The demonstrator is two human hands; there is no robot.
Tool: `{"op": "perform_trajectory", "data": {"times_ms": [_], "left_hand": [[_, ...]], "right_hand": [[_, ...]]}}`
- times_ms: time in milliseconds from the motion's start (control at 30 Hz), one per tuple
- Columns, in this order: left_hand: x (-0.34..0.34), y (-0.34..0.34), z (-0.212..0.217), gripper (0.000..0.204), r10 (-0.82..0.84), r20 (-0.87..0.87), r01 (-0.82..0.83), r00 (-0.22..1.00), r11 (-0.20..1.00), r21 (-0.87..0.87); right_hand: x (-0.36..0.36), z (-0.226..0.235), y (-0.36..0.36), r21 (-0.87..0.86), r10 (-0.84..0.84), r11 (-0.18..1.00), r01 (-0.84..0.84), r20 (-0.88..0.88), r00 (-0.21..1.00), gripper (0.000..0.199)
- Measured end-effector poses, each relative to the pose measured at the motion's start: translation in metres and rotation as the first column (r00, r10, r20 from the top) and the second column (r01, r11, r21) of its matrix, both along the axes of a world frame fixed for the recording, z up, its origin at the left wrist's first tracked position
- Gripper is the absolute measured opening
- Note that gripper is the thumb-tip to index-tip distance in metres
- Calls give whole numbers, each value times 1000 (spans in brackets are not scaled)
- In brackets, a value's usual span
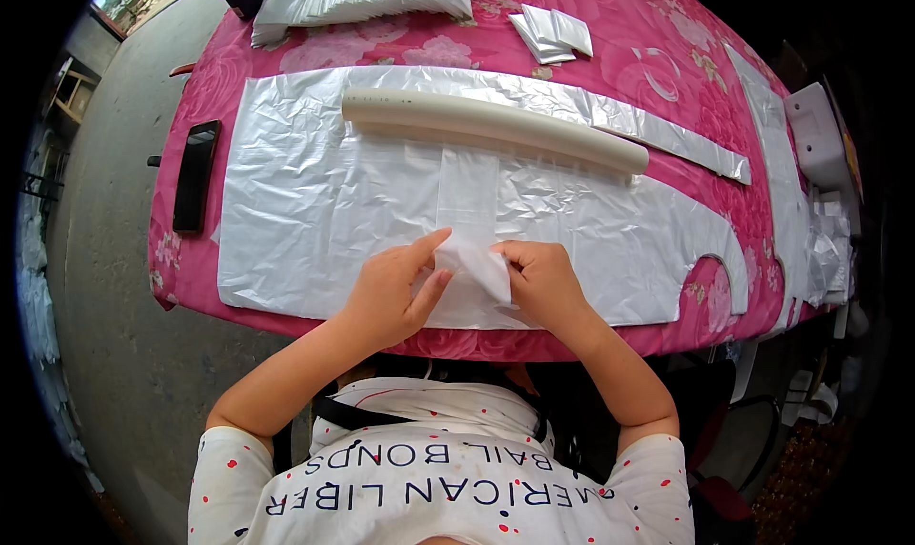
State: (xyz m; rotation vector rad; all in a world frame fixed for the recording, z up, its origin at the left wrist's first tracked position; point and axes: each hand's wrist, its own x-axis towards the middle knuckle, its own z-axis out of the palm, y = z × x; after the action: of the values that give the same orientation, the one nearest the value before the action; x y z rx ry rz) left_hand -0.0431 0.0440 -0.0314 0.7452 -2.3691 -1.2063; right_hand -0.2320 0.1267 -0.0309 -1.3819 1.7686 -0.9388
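Flat white plastic bags (286,202), with a handle cutout at the right end, lie across the table before me. A strip of thin white plastic film (477,264) runs over their middle, its near end folded up between my hands. My right hand (543,278) pinches the folded end between thumb and fingers. On the other side, my left hand (396,283) is open, thumb and forefinger apart, the forefinger's tip at the fold's edge. Beyond both hands a long off-white tube (496,126) lies across the bags, slanting down to the right.
Pink flowered cloth (658,30) covers the table. A dark phone (196,176) lies at the left edge. Stacked folded white plastic (372,2) and a smaller folded pile (551,34) lie at the back. At the right edge stands a white plastic box (818,135).
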Motion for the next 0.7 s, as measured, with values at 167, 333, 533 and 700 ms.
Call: {"op": "perform_trajectory", "data": {"times_ms": [167, 333, 533, 700], "left_hand": [[-4, 4, -3, 66, 68, 17, -62, 998, 968, -243], [-13, 20, -16, 72, -41, 281, 172, 959, 871, -461], [-15, 22, -20, 74, -14, 363, 191, 932, 869, -457], [-19, 12, -11, 71, -6, 308, 152, 951, 877, -455]], "right_hand": [[-7, 20, -25, 363, -90, 931, 28, 153, 984, 28], [-14, 15, -32, 456, -110, 890, 2, 212, 971, 28], [-6, 15, -28, 399, -140, 914, 69, 152, 978, 18], [10, -5, -2, -329, -193, 944, 37, -457, 868, 50]]}}
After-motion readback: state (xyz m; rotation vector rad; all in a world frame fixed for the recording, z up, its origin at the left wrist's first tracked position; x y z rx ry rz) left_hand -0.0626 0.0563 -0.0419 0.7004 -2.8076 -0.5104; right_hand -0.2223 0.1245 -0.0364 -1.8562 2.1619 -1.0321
